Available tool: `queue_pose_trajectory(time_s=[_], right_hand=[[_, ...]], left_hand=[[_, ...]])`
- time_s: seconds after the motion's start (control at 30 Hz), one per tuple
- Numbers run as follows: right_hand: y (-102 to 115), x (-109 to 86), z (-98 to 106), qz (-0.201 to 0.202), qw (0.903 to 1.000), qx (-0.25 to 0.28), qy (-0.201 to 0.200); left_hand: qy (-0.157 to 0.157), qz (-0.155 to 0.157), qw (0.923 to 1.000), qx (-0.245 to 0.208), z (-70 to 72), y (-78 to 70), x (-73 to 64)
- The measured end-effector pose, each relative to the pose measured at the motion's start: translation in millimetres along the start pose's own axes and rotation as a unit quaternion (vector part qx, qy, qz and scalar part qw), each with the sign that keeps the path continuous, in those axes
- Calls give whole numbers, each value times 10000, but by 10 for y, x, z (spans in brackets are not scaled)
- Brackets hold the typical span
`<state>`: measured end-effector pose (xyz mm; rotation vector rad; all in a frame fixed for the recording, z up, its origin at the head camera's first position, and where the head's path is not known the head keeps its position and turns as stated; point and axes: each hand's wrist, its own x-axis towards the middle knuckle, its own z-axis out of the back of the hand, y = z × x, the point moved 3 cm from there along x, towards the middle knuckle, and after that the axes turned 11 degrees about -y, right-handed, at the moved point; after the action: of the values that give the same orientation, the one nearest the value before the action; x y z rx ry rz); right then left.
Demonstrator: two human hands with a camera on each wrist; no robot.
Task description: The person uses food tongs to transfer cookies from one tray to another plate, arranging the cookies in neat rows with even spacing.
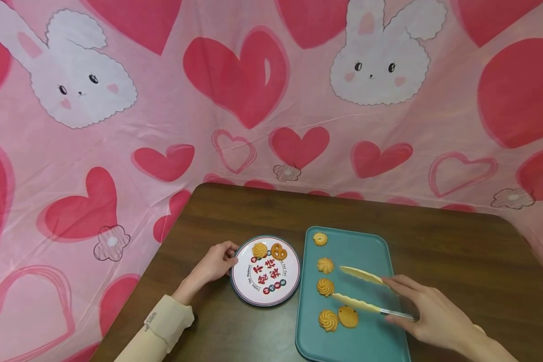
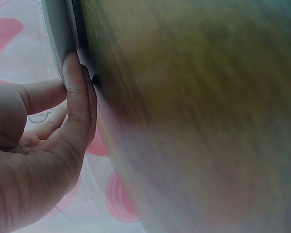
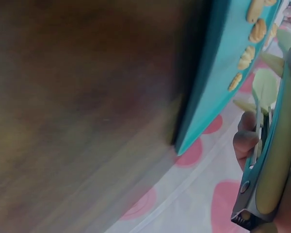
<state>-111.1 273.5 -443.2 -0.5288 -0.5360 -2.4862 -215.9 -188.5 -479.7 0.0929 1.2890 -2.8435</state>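
Note:
At the left rim of a round white plate (image 1: 267,296) with red lettering, my left hand (image 1: 214,261) pinches the edge between thumb and fingers. A swirled cookie (image 1: 260,250) and a small pretzel-shaped cookie (image 1: 278,251) lie on the plate. My right hand (image 1: 434,311) holds a pair of food tongs (image 1: 359,302) with cream tips, spread apart above a teal tray (image 1: 371,347). Nothing is between the tips. On the tray's left side lie a row of swirled cookies (image 1: 325,287) and a flat round cookie (image 1: 348,317). The wrist view shows the tongs' handle (image 3: 276,160) in the right hand.
Plate and tray stand side by side on a dark wooden table (image 1: 457,246), a narrow gap between them. A pink curtain (image 1: 262,115) with hearts and rabbits hangs behind and at the left of the table.

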Motion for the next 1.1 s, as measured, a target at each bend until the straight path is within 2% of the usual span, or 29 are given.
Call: queue_pose_trajectory(time_s=[0.13,0.23,0.37,0.5,0.6,0.7,1.1], right_hand=[[-8,-134,29,-96,9989,124,443],[-29,-216,36,-382,9938,237,1016],[-80,-288,16,-855,9785,607,1774],[-121,-339,-8,-1165,9636,969,2203],[-133,-370,-23,-1297,9574,1078,2345],[-136,-384,-37,-1286,9570,1105,2355],[-110,-369,-33,-1024,9642,731,2333]], left_hand=[[-4,-16,10000,-37,0,-4,1],[2,2,10000,-46,-4,0,7],[16,28,10000,-25,-3,2,10],[15,32,10000,-19,-2,1,10],[20,32,10000,-10,-6,6,8],[31,33,10000,-16,-8,9,7],[-16,-5,10000,-64,-16,15,15]])
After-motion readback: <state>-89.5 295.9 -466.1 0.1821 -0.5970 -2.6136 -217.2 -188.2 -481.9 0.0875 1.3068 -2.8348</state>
